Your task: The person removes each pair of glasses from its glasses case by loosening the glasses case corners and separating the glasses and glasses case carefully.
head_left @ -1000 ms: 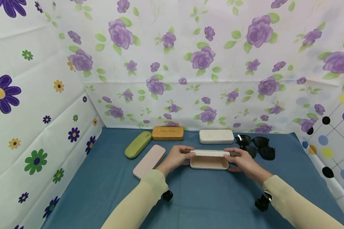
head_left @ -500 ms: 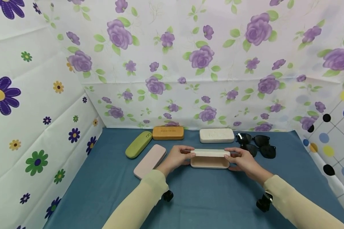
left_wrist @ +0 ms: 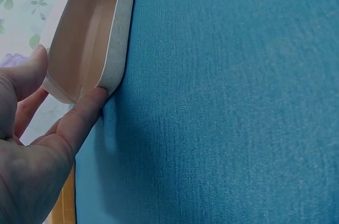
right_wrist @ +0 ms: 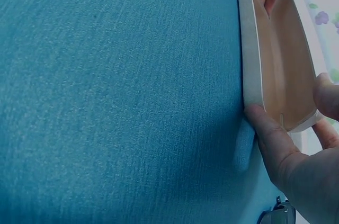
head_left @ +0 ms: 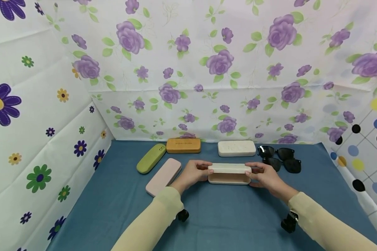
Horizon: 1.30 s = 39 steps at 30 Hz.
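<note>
A white glasses case (head_left: pixel 229 168) with a tan lining stands partly open on the blue cloth, its opening facing the wearer. My left hand (head_left: pixel 191 173) holds its left end and my right hand (head_left: pixel 266 177) its right end. In the left wrist view, the thumb touches the lid edge while a finger lies against the lower shell (left_wrist: pixel 119 38). The right wrist view has the right hand (right_wrist: pixel 302 152) placed likewise, thumb at the lid and a finger on the base. Only bare lining (right_wrist: pixel 286 49) shows inside the case.
Behind lie an orange glasses case (head_left: pixel 183 146) and another white case (head_left: pixel 236 149). A green case (head_left: pixel 151 159) and a pink case (head_left: pixel 164 177) are at left. Two pairs of black sunglasses (head_left: pixel 276 152) (head_left: pixel 292 165) lie at right, beyond the right hand.
The white case's lid has tipped forward and down a little, so the opening looks narrower. Both hands keep their hold at the two ends, hardly shifting.
</note>
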{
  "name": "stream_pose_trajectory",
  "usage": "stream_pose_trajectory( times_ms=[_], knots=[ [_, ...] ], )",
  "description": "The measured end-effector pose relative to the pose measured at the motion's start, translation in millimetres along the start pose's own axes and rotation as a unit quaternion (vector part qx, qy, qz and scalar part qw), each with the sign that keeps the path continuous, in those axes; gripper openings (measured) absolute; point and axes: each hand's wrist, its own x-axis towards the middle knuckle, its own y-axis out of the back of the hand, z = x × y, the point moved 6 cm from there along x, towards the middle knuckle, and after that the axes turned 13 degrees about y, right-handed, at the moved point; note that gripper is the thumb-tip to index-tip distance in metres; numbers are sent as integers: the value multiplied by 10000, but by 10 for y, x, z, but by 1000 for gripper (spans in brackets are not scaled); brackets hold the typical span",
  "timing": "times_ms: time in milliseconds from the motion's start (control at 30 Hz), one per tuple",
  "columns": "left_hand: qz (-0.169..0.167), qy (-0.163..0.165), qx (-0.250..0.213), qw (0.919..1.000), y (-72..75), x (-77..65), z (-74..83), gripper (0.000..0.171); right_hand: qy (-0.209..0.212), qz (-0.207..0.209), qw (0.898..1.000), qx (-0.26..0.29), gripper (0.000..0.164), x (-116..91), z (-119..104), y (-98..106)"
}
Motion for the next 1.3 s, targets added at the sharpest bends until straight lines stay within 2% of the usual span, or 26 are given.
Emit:
stream_pose_trajectory(
  times_ms=[300, 500, 633, 767, 933, 1033, 1233, 1300],
  knots=[
    [-27, -81, 4, 10000, -3, -27, 7, 36, 103, -25, 9996, -269, 63, 2, -14, 8],
    [-34, -134, 40, 9999, -1, -25, -11, 35, 70, 5, 9999, -141, 60, -2, -4, 5],
    [199, -348, 553, 9977, 13, -14, -37, 33, 150, 7, 9994, -321, 54, -9, 29, 28],
    [529, -605, 1082, 9909, 12, -25, -64, 30, 295, -25, 9970, -720, 51, -19, 76, 42],
    [635, -689, 1070, 9898, 2, -58, -39, 30, 340, 48, 9960, -823, 53, -18, 66, 44],
    [632, -715, 1070, 9897, 2, -47, -39, 36, 362, 58, 9961, -800, 58, -13, 47, 34],
    [556, -682, 1076, 9903, -3, -13, -37, 59, 614, -43, 9937, -939, 86, -2, -4, -1],
    [566, -675, 1149, 9895, -1, -5, -25, 66, 697, -26, 9916, -1086, 91, 8, -12, -3]
  ],
)
